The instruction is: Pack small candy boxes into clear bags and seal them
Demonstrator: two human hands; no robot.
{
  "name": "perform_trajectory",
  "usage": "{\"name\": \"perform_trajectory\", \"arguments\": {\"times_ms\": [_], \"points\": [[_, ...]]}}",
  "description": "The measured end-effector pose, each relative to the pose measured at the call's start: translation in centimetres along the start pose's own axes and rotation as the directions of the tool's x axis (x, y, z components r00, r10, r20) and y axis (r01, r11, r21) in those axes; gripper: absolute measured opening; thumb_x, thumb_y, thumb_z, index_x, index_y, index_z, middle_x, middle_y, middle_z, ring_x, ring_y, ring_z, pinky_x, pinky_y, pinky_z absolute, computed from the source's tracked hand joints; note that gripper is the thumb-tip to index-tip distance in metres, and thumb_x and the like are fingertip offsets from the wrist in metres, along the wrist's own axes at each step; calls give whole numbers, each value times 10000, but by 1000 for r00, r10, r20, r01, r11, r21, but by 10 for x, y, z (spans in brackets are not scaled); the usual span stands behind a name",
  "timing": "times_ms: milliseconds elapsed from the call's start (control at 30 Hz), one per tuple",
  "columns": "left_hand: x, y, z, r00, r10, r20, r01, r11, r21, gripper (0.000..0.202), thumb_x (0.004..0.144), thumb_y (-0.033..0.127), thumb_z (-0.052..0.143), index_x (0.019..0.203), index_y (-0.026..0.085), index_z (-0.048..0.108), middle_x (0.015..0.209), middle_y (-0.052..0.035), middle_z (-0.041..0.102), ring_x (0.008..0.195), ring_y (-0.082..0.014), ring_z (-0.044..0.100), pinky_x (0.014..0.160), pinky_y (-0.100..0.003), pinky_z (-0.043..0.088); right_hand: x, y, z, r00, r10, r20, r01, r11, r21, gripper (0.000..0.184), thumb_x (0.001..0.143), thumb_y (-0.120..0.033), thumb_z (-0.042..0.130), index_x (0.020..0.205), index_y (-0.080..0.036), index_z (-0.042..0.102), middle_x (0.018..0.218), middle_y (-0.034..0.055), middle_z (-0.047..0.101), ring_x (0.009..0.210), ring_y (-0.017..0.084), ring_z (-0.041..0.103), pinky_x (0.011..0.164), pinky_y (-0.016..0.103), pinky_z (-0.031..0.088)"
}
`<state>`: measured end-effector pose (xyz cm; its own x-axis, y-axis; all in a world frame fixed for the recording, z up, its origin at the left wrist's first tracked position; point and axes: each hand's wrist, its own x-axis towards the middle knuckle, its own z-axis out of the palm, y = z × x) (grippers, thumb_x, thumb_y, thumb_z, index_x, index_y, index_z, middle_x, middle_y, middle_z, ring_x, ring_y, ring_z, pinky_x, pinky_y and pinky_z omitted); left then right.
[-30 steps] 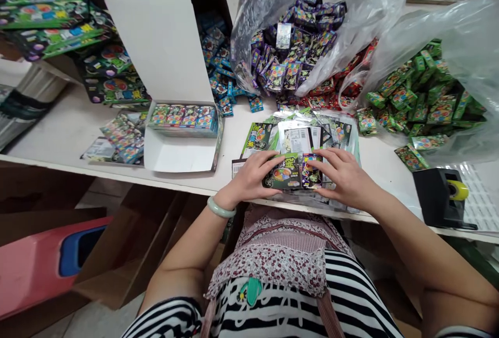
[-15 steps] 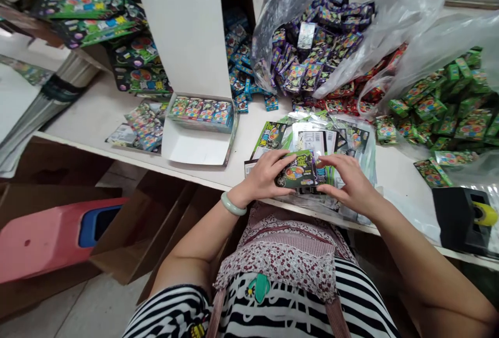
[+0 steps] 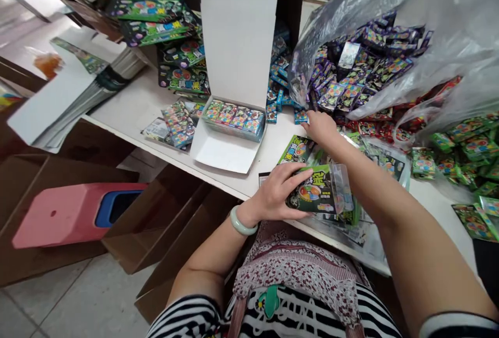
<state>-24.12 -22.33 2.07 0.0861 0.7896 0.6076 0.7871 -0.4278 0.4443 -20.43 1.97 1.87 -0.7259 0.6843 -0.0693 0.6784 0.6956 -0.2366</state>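
Note:
My left hand (image 3: pixel 278 190), with a pale green bangle on its wrist, grips a black and green printed packet (image 3: pixel 322 192) with a clear plastic flap at its right end. Beneath it, a loose pile of flat printed packets (image 3: pixel 294 148) lies near the table's front edge. Stretched forward over that pile, my right hand (image 3: pixel 322 127) has its fingertips closed on a small blue box (image 3: pixel 300 116). More small blue boxes (image 3: pixel 278 78) are heaped just behind it. Part of the right fingers is hidden behind the hand.
An open white carton (image 3: pixel 237 31) holds a row of small boxes (image 3: pixel 234 119). Clear bags of purple boxes (image 3: pixel 351 78) and green boxes (image 3: pixel 475 145) stand right, with red boxes (image 3: pixel 393 130) between. Black packets (image 3: pixel 183 57) are stacked left. A pink stool (image 3: pixel 74 213) stands below.
My right hand has left the packet and reached forward to the small blue box. The left hand keeps the packet, whose clear flap now shows. The view has shifted left.

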Motion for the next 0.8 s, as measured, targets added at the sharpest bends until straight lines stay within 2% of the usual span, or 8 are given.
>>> {"name": "perform_trajectory", "arguments": {"times_ms": [200, 300, 367, 433, 500, 600, 700, 800], "points": [[-9, -10, -3, 998, -57, -36, 57, 998, 10, 964, 778, 570, 749, 1547, 214, 291, 1362, -191, 520, 1240, -326, 560, 1005, -512, 527, 43, -28, 23, 989, 150, 7, -150, 989, 0, 584, 892, -332, 634, 1327, 33, 498, 1343, 320, 563, 1245, 380, 570, 1009, 441, 460], [-11, -15, -6, 998, -60, -33, 60, 998, 9, 966, 779, 575, 750, 1547, 216, 288, 1366, -193, 520, 1244, -329, 559, 1008, -516, 529, 28, -11, 11, 990, 132, 58, -136, 989, 57, 433, 920, -349, 577, 1251, -72, 598, 1243, 219, 670, 1153, 313, 641, 976, 395, 492], [-12, -18, -9, 997, -74, -23, 74, 997, 9, 964, 779, 573, 752, 1549, 228, 284, 1371, -188, 518, 1253, -333, 556, 1016, -523, 525, 4, 9, -3, 991, 109, 74, -124, 963, 241, 351, 924, -390, 550, 1162, -153, 653, 1136, 127, 731, 1042, 255, 684, 905, 351, 531], [-12, -20, -11, 996, -91, -3, 91, 996, 9, 948, 788, 552, 753, 1550, 245, 280, 1378, -180, 514, 1260, -334, 553, 1024, -530, 522, -31, 30, -17, 984, 145, 100, -175, 778, 603, 310, 922, -392, 508, 1077, -174, 663, 1023, 86, 752, 901, 211, 707, 795, 317, 568], [-12, -21, -10, 995, -97, 17, 97, 995, 6, 934, 792, 528, 759, 1547, 242, 289, 1381, -180, 510, 1264, -335, 550, 1034, -533, 518, -72, 51, -26, 953, 213, 214, -286, 410, 866, 307, 916, -382, 461, 1002, -158, 652, 892, 88, 752, 751, 187, 708, 672, 300, 582], [-9, -21, -3, 995, -85, 48, 85, 996, 0, 919, 793, 511, 766, 1541, 235, 309, 1384, -181, 505, 1267, -336, 545, 1051, -538, 510, -133, 78, -28, 897, 247, 367, -386, 31, 922, 261, 879, -392, 522, 941, -167, 641, 781, 74, 740, 663, 170, 700, 568, 266, 570], [-7, -18, 8, 991, -73, 111, 73, 997, 5, 913, 792, 522, 764, 1539, 247, 317, 1380, -174, 507, 1263, -338, 545, 1060, -549, 504, -179, 96, -21, 897, 282, 342, -334, -77, 939, 259, 779, -432, 704, 886, -202, 650, 775, 25, 728, 672, 141, 683, 527, 215, 530], [-5, -13, 16, 985, -72, 158, 69, 997, 20, 921, 785, 547, 760, 1539, 262, 316, 1379, -167, 506, 1266, -341, 541, 1066, -558, 497, -211, 108, -14, 912, 301, 277, -274, -55, 960, 382, 645, -464, 832, 883, -218, 664, 772, -13, 705, 643, 109, 640, 525, 197, 492]]}}
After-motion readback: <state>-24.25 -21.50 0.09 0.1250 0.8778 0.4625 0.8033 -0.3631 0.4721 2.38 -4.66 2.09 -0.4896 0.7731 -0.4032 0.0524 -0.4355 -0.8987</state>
